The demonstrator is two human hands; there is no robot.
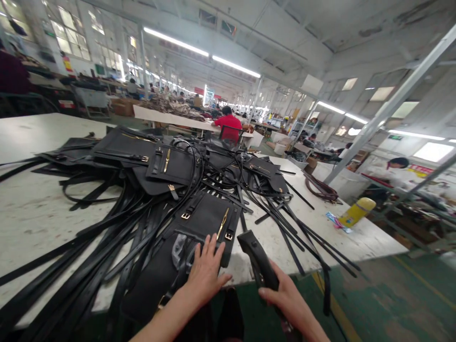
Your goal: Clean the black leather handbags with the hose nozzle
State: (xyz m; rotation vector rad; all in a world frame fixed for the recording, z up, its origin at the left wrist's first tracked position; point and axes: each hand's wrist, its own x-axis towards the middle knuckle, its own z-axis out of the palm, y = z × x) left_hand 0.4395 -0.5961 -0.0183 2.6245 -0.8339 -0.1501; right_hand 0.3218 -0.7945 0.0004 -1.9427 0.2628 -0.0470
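Observation:
My left hand (207,263), fingers spread, rests on the lower edge of a black leather-look bag (204,216). This bag has a gold zip and gold buckles, and lies at the front edge of the table. A crumpled piece of grey plastic film (181,249) sits just left of my fingers. In front of the table edge, my right hand (280,289) is wrapped round the handle of a black pistol-shaped hand tool (258,254). The tool's broad end points up and left towards the bag; its exact kind is unclear. Another black bag part (153,280) hangs by my left forearm.
Several more black bags (124,147) are heaped across the white table (21,209), with long black straps (103,237) trailing over its edges. A yellow bottle (358,212) and brown straps (320,187) lie on the right. A person in red (228,126) sits beyond the table.

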